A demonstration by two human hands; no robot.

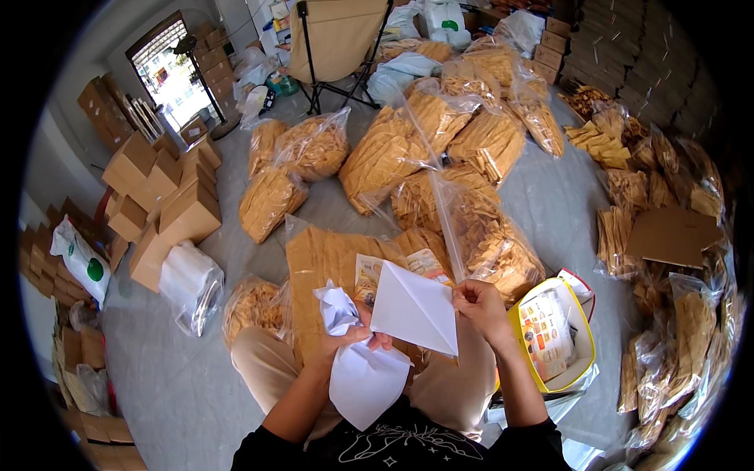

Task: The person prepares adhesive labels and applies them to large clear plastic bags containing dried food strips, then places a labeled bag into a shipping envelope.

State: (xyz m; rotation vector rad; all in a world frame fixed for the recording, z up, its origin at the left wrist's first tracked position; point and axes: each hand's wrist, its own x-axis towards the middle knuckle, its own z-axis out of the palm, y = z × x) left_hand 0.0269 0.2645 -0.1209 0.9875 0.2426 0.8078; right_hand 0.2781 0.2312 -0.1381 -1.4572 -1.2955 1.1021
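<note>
My left hand [353,338] is closed around a crumpled white paper sheet [366,385], whose ends stick out above and below the fist. With thumb and fingertips, my right hand [483,309] pinches the right corner of another white sheet [415,309], which has a diagonal crease. This creased sheet's lower left side lies close to my left fingers; whether they grip it too is hidden. Behind it, partly covered, are a printed card [366,275] and a printed packet [429,264]. Under them lies a clear bag of flat tan dried sheets [321,259], perhaps bean curd skin.
Beyond my knees, clear bags of dried tan food [383,156] cover the floor. A yellow-rimmed box [574,359] with printed cards stands to my right. Cardboard boxes [188,215] and a plastic-wrapped bundle [191,288] are at left, a folding chair [339,41] ahead, more bags [686,335] far right.
</note>
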